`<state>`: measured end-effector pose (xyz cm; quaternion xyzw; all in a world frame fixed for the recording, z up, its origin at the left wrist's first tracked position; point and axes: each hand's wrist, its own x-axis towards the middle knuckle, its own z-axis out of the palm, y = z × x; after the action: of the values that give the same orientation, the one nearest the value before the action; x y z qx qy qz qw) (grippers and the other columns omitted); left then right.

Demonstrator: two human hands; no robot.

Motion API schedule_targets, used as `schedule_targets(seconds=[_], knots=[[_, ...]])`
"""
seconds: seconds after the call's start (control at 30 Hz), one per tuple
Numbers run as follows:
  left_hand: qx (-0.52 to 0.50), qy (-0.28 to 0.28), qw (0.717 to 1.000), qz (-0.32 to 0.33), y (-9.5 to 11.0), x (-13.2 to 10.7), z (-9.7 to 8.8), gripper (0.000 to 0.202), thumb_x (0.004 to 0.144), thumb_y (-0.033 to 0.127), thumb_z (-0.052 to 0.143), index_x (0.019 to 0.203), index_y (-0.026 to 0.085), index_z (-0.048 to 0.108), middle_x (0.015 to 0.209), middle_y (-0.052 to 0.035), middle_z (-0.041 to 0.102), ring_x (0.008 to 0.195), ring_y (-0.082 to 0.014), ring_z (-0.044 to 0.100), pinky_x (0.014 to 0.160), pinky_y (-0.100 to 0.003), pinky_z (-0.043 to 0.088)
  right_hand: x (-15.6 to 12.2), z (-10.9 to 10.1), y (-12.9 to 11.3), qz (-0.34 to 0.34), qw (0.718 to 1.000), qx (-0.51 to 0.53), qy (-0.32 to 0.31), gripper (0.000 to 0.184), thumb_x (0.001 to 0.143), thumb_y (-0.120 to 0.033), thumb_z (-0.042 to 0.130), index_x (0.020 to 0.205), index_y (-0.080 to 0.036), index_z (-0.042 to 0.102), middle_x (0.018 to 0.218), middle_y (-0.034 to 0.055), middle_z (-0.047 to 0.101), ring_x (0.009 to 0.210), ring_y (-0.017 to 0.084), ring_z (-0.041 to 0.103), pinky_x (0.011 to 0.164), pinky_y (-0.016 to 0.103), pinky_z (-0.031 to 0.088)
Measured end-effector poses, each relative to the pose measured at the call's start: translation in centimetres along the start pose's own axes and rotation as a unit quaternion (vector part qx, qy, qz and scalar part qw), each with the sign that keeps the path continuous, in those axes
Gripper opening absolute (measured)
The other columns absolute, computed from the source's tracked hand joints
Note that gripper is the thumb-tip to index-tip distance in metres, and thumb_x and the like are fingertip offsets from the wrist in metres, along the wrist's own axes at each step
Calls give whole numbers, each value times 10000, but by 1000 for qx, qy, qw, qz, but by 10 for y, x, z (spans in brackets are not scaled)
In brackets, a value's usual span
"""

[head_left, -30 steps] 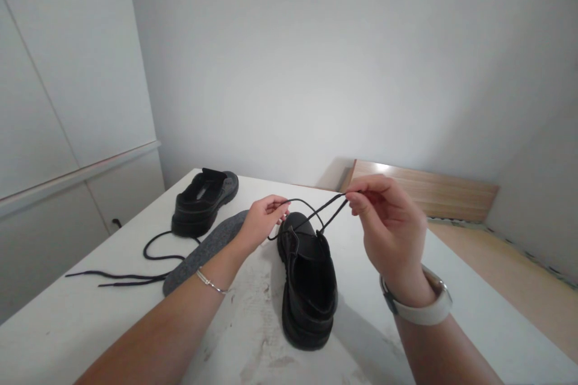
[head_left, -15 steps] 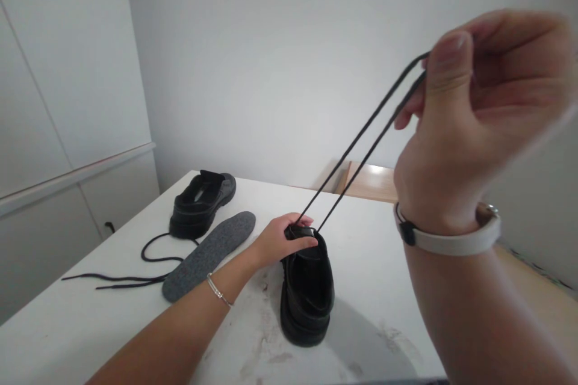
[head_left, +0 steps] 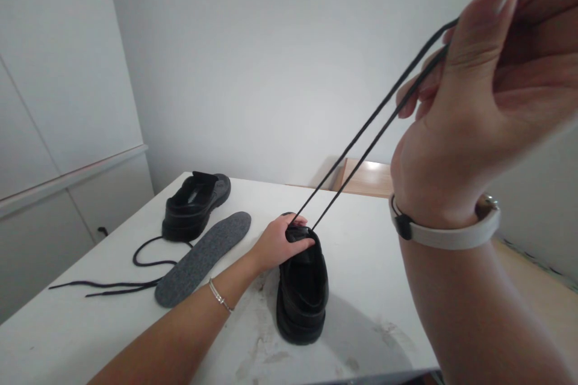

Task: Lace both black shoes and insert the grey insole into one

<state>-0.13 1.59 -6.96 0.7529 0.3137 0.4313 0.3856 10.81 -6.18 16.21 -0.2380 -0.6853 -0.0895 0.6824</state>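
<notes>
A black shoe (head_left: 302, 307) stands on the white table, its heel toward me. My left hand (head_left: 280, 242) is closed around the front of its opening, thumb across the tongue and fingers on the far side. Up at the upper right, my right hand (head_left: 487, 66) pinches a dark shoelace (head_left: 361, 155). Two strands of the lace run taut and nearly side by side from the shoe's eyelets to my thumb and fingers. The ends of the lace are hidden behind my right hand.
A second black shoe (head_left: 187, 210) stands at the far left of the white table (head_left: 361, 264). Near it lie a grey felt insole (head_left: 205, 258) and a loose black shoelace (head_left: 112, 284). Behind the table is a wooden surface (head_left: 368, 177) against the wall. White cabinets (head_left: 67, 102) stand at left.
My right hand has moved up and to the right, drawing the two lace strands longer. My left hand stays on the shoe. The view has shifted slightly.
</notes>
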Motion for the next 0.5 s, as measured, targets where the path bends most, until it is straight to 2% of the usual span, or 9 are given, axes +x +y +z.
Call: schedule_targets(seconds=[0.07, 0.1, 0.17, 0.23, 0.27, 0.3, 0.37, 0.43, 0.5], knots=[[-15, -3, 1000, 7, 2, -1, -2, 388, 775, 319, 763, 1109, 171, 631, 1113, -102, 678, 1046, -244, 633, 993, -385, 479, -5, 1, 1, -41, 994, -19, 104, 109, 1042, -315, 482, 988, -226, 511, 1012, 24, 501, 819, 126, 625, 581, 213, 449], [-21, 14, 999, 19, 7, -2, -5, 419, 791, 334, 751, 1147, 169, 604, 1142, -107, 663, 1064, -241, 622, 1000, -383, 474, -8, 1, 1, -54, 989, -18, 133, 96, 1021, -273, 532, 942, -218, 539, 948, 6, 507, 715, 91, 600, 539, 199, 420], [-20, 101, 992, 75, 25, -5, -12, 408, 823, 343, 729, 1156, 168, 571, 1143, -109, 640, 1064, -234, 603, 990, -376, 471, -10, 1, -1, -56, 990, -3, 132, 125, 996, -215, 576, 871, -207, 572, 878, -21, 515, 570, 35, 517, 477, 174, 376], [6, 220, 959, 177, 58, -9, -21, 216, 876, 317, 686, 1008, 174, 593, 994, -78, 641, 954, -210, 599, 905, -345, 490, -12, -1, -5, -42, 992, 9, 118, 146, 978, -190, 604, 834, -200, 582, 855, -29, 531, 499, 14, 450, 439, 160, 363], [23, 251, 937, 240, 79, -11, -25, 111, 906, 275, 654, 911, 178, 600, 890, -53, 634, 866, -188, 596, 835, -319, 496, -13, -2, -7, -31, 994, 6, 106, 149, 973, -197, 614, 827, -198, 582, 852, -26, 538, 486, 15, 439, 429, 160, 368], [41, 256, 919, 296, 100, -12, -29, 82, 926, 220, 622, 855, 181, 611, 831, -36, 635, 816, -172, 596, 793, -301, 498, -14, -3, -10, -19, 995, -1, 94, 146, 972, -211, 617, 831, -197, 583, 853, -20, 543, 483, 20, 444, 425, 164, 381], [65, 255, 900, 347, 143, -14, -36, 50, 928, 155, 617, 933, 181, 659, 869, -29, 665, 805, -160, 617, 771, -284, 508, -17, -3, -17, -3, 997, -11, 74, 132, 973, -232, 620, 849, -199, 589, 867, -9, 546, 500, 33, 480, 439, 180, 422], [79, 247, 904, 341, 177, -13, -41, 87, 886, 158, 685, 969, 183, 683, 895, -20, 679, 805, -161, 637, 769, -278, 521, -23, -3, -23, 9, 998, -2, 54, 102, 978, -251, 617, 886, -212, 602, 921, -2, 556, 569, 53, 558, 506, 201, 496], [63, 244, 915, 316, 199, -10, -45, 70, 852, 173, 728, 915, 192, 704, 856, 4, 678, 808, -171, 658, 780, -285, 531, -28, -3, -28, 25, 999, 22, 29, 78, 990, -295, 602, 940, -237, 611, 996, 4, 566, 727, 98, 652, 626, 234, 564]])
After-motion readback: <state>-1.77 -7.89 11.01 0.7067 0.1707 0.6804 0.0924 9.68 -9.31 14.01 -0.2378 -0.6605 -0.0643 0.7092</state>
